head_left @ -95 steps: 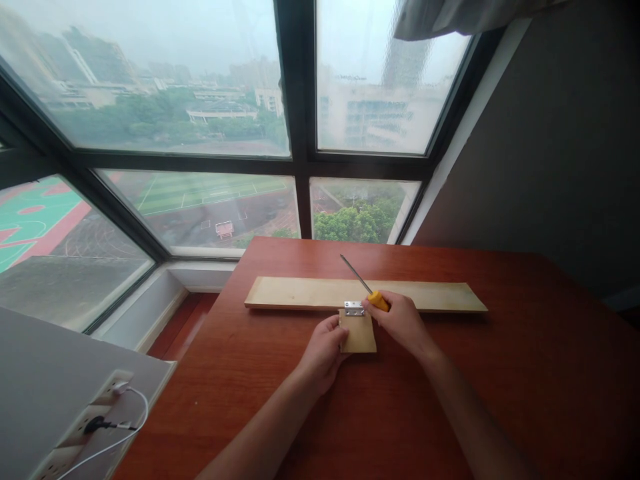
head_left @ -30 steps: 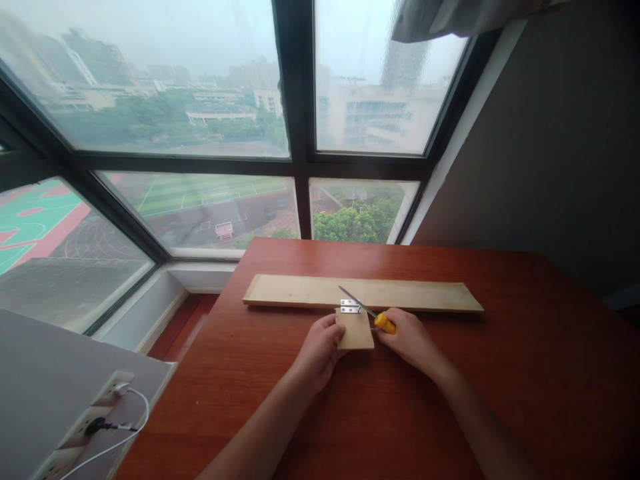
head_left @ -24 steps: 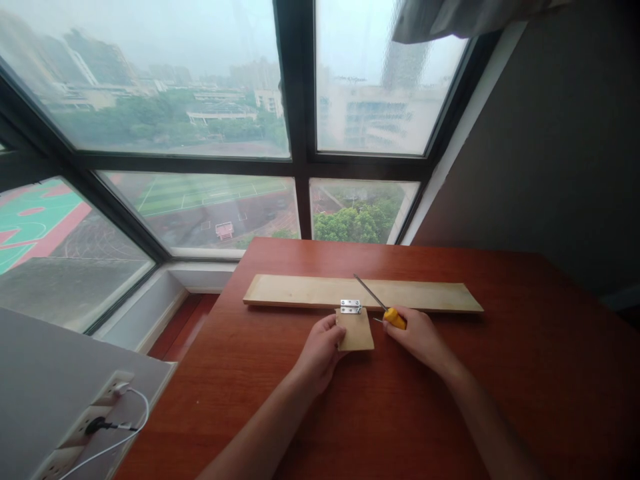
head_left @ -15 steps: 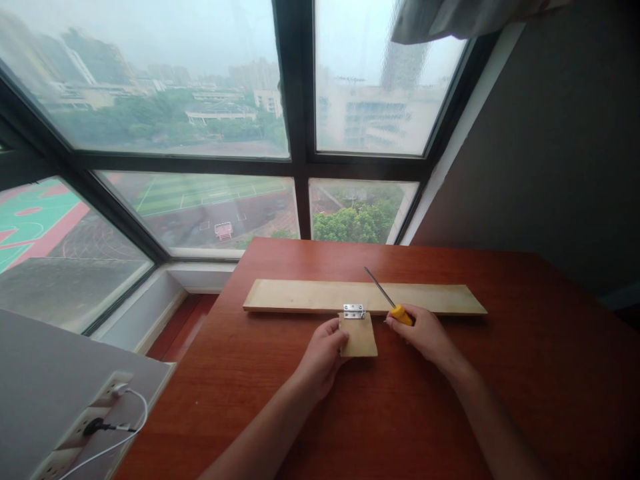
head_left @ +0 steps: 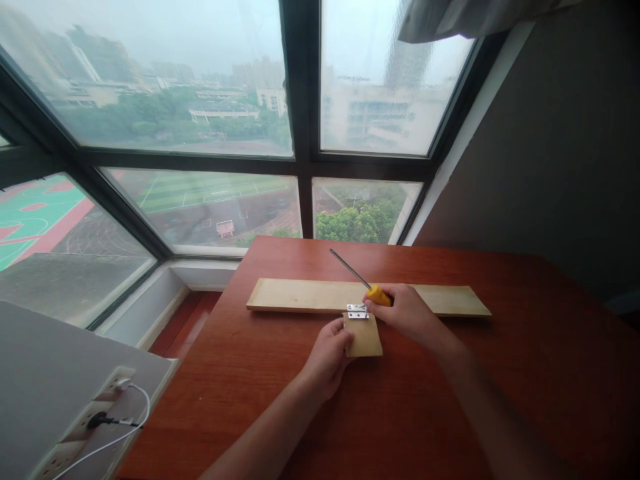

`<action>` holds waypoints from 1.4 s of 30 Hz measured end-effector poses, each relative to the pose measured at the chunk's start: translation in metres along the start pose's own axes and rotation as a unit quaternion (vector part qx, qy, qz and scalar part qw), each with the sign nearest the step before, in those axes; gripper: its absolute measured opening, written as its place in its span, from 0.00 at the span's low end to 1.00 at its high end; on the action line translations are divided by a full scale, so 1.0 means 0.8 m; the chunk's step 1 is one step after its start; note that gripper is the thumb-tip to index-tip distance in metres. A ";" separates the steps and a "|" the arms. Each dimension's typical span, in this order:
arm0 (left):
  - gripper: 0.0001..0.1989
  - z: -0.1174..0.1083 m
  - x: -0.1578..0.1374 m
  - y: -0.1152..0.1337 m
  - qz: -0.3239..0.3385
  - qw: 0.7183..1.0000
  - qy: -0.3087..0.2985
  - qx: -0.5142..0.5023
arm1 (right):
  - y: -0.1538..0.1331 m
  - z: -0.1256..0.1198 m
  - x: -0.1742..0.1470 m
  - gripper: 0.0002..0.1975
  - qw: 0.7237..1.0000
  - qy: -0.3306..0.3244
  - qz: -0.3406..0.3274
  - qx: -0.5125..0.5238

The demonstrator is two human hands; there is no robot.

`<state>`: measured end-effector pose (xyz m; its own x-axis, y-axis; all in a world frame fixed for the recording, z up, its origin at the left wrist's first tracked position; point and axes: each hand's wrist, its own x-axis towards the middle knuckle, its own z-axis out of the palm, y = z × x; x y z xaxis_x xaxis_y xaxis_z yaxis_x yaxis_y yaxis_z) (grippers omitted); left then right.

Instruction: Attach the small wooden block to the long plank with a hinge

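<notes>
A long pale wooden board (head_left: 300, 295) lies across the table. At its near edge a small metal hinge (head_left: 358, 312) overlaps both the board and a small wooden piece (head_left: 364, 337). My left hand (head_left: 330, 350) pinches the left side of that small piece. In my right hand (head_left: 407, 310) is a screwdriver (head_left: 380, 295) with a yellow handle, its shaft pointing up and to the left over the board. The fingertips of this hand are at the right end of the hinge; whether they also hold a screw is too small to tell.
The reddish-brown table (head_left: 240, 387) extends on all sides of the board. Large windows (head_left: 200, 213) stand behind it. At the lower left, a white cable (head_left: 145, 407) and a black plug (head_left: 97, 420) sit in wall sockets. A dark wall rises at the right.
My right hand has moved left and slightly up with the screwdriver, bringing its fingertips to the hinge. My left hand keeps its hold on the small wooden piece. The view has shifted slightly.
</notes>
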<state>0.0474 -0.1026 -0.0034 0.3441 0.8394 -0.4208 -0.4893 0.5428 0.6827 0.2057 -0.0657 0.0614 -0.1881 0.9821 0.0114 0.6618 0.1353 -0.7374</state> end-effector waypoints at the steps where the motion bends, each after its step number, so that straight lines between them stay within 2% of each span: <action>1: 0.18 -0.001 0.001 0.000 -0.003 1.000 0.001 0.002 | -0.004 0.001 0.004 0.10 0.999 -0.012 -0.007 -0.029; 5: 0.16 -0.003 0.002 -0.001 -0.002 1.000 0.001 0.004 | -0.017 0.006 0.016 0.07 0.986 -0.039 -0.036 -0.157; 16: 0.13 -0.002 0.002 -0.002 -0.006 1.000 0.008 0.010 | -0.022 0.015 0.033 0.05 0.962 -0.090 -0.052 -0.254; 30: 0.15 -0.002 0.002 -0.003 -0.002 1.000 0.003 0.018 | -0.027 0.022 0.038 0.08 0.937 -0.138 -0.042 -0.319; 37: 0.13 -0.004 0.001 -0.002 0.000 1.000 0.006 0.015 | -0.029 0.019 0.033 0.10 0.937 -0.126 -0.037 -0.323; 42: 0.17 -0.005 0.002 -0.002 -0.010 1.000 -0.003 0.014 | -0.032 0.000 0.028 0.13 0.948 -0.087 -0.033 -0.303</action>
<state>0.0457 -0.1020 -0.0076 0.3593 0.8280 -0.4305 -0.4592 0.5584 0.6908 0.1849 -0.0470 0.0805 -0.3255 0.9394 -0.1072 0.9302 0.2978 -0.2148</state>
